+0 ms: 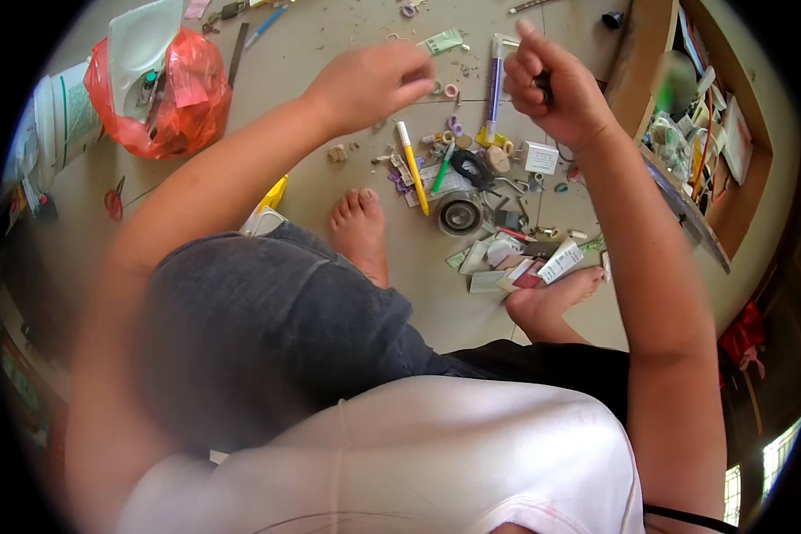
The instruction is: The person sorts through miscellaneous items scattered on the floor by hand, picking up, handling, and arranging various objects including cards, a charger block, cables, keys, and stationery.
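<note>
My left hand [369, 87] hovers over the tiled floor, its fingers loosely bent and the thumb apart, with nothing visible between them. Close to its fingertips lie small tape-like rings [451, 91] and a green and white packet [442, 41]. My right hand [556, 93] is curled around a small black object [543, 84], mostly hidden by the fingers. Just left of that hand lies a blue and white pen-like tube [494, 89]. Below both hands are a yellow marker [413, 169], a green pen [443, 167], a round dark tin-like thing [460, 214] and a white box-shaped piece [540, 157].
At the left stands a red plastic bag [200, 76] with a white tray [138, 53] in it. Red-handled scissors [114, 200] lie below. A wooden drawer [748, 209] full of odds and ends is at the right. Cards and papers [494, 282] lie by my foot [552, 298].
</note>
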Tool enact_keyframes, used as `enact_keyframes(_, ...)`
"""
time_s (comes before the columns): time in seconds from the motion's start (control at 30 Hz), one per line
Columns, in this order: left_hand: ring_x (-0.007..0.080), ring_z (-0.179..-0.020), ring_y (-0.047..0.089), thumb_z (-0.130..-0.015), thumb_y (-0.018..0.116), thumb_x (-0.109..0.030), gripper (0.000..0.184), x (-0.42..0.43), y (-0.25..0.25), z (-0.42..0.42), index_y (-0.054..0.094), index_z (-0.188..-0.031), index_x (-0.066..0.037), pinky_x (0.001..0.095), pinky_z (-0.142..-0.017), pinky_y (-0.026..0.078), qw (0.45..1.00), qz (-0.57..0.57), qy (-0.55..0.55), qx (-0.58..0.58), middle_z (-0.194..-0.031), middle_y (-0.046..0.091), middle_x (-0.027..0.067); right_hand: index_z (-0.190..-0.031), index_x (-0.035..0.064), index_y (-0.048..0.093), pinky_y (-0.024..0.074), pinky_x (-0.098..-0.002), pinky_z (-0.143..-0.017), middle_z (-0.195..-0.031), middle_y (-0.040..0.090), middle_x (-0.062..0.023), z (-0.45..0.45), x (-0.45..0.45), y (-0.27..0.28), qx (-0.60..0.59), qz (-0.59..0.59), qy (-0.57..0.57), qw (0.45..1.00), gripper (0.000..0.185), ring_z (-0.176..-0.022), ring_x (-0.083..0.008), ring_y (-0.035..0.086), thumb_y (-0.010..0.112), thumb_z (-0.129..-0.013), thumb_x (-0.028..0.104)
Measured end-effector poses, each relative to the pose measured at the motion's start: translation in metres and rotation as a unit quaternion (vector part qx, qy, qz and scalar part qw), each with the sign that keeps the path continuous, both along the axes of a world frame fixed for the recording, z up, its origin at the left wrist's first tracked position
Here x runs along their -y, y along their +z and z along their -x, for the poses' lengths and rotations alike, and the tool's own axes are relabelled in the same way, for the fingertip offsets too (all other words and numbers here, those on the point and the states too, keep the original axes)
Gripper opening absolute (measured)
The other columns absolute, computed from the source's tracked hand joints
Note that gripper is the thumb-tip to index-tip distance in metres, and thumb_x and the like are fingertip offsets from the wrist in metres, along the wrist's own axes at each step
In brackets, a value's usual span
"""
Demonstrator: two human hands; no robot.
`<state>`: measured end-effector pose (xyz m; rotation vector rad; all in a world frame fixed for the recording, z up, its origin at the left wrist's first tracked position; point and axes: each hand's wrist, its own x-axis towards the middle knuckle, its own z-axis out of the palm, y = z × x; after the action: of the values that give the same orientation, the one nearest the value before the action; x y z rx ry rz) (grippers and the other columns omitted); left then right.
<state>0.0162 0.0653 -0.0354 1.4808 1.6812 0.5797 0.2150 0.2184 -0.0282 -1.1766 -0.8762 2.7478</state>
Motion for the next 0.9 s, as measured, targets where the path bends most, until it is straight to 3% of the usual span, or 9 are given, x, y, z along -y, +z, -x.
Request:
enact_keyframes(0.13,0.0275,-0.077,0.06,-0.083,0.064,-0.02,0.016,0.027,-0.018,-0.006,0.056,-0.093,-0.009,0.0384,-0.066,0.049,0.971,0.045,-0.13,-0.196,-0.089,0.057,0.0073,-0.09,0.0087,0.063,0.0248,-0.0195,-0.043,-0.059,0.046,0.0052,-0.015,0.009,-0.013,0.169,-0.192,0.216,0.942,0.022,-0.047,-0.0041,0.035,0.058,-0.093,0.03)
enact_keyframes(0.23,0.0298,-0.085,0.061,-0.081,0.061,-0.016,0.018,0.038,-0.027,-0.007,0.055,-0.097,-0.009,0.0411,-0.068,0.051,0.955,0.057,-0.162,-0.243,-0.094,0.056,0.0091,-0.097,0.0095,0.063,0.048,-0.0383,-0.057,-0.073,0.065,-0.0095,-0.024,0.04,-0.029,0.222,-0.455,0.43,0.748,0.021,-0.062,-0.0238,0.062,0.061,-0.088,0.029)
enact_keyframes(0.33,0.0303,-0.089,0.062,-0.081,0.057,-0.012,0.02,0.046,-0.037,-0.004,0.055,-0.101,-0.009,0.0425,-0.069,0.052,0.948,0.053,-0.179,-0.257,-0.098,0.056,0.0113,-0.1,0.015,0.061,0.0501,-0.0412,-0.06,-0.072,0.064,-0.0119,-0.036,0.071,-0.043,0.195,-0.625,0.408,0.636,0.019,-0.062,-0.0298,0.063,0.061,-0.087,0.029)
enact_keyframes(0.43,0.0324,-0.088,0.061,-0.08,0.054,-0.009,0.018,0.049,-0.041,0.0,0.056,-0.099,-0.008,0.044,-0.069,0.052,0.951,0.058,-0.172,-0.25,-0.098,0.056,0.0135,-0.097,0.0101,0.055,0.0509,-0.0443,-0.063,-0.083,0.067,-0.0116,-0.026,0.083,-0.037,0.223,-0.612,0.462,0.602,0.02,-0.075,-0.0329,0.065,0.058,-0.088,0.027)
enact_keyframes(0.6,0.0349,-0.083,0.058,-0.079,0.054,-0.006,0.011,0.045,-0.045,0.0,0.051,-0.089,-0.006,0.0465,-0.068,0.047,0.963,0.098,-0.123,-0.217,-0.093,0.052,0.0138,-0.09,0.0069,0.051,0.0515,-0.0413,-0.054,-0.07,0.067,-0.0098,-0.025,0.097,-0.053,0.184,-0.692,0.464,0.522,0.009,-0.063,-0.0291,0.067,0.053,-0.082,0.009)
enact_keyframes(0.73,0.0342,-0.081,0.058,-0.077,0.057,-0.006,0.012,0.039,-0.04,0.0,0.051,-0.088,-0.007,0.0454,-0.067,0.047,0.972,0.084,-0.099,-0.195,-0.091,0.052,0.0127,-0.09,0.0061,0.054,0.0522,-0.0421,-0.056,-0.075,0.067,-0.0147,-0.022,0.094,-0.054,0.199,-0.665,0.483,0.534,0.011,-0.066,-0.0306,0.067,0.057,-0.082,0.013)
enact_keyframes(0.83,0.0329,-0.082,0.058,-0.075,0.06,-0.007,0.014,0.032,-0.034,0.002,0.053,-0.087,-0.007,0.0434,-0.068,0.047,0.981,0.095,-0.075,-0.149,-0.092,0.053,0.0125,-0.088,0.0069,0.057,0.0475,-0.0359,-0.048,-0.075,0.066,-0.0129,-0.031,0.077,-0.056,0.122,-0.628,0.418,0.645,0.013,-0.056,-0.0257,0.063,0.061,-0.082,0.017)
enact_keyframes(0.87,0.0321,-0.083,0.059,-0.074,0.061,-0.008,0.015,0.03,-0.033,0.002,0.055,-0.088,-0.008,0.0421,-0.069,0.047,0.988,0.085,-0.055,-0.117,-0.093,0.055,0.0128,-0.088,0.0085,0.056,0.0427,-0.0333,-0.047,-0.072,0.062,-0.0089,-0.028,0.064,-0.046,0.136,-0.372,0.367,0.842,0.012,-0.056,-0.0214,0.058,0.06,-0.084,0.018)
enact_keyframes(0.9,0.0321,-0.083,0.059,-0.074,0.061,-0.008,0.015,0.028,-0.032,0.002,0.055,-0.088,-0.008,0.0421,-0.069,0.047,0.988,0.085,-0.054,-0.117,-0.093,0.055,0.0128,-0.087,0.0101,0.055,0.0379,-0.0307,-0.046,-0.069,0.058,-0.0049,-0.028,0.053,-0.038,0.138,-0.076,0.276,0.948,0.011,-0.056,-0.0172,0.052,0.06,-0.085,0.019)
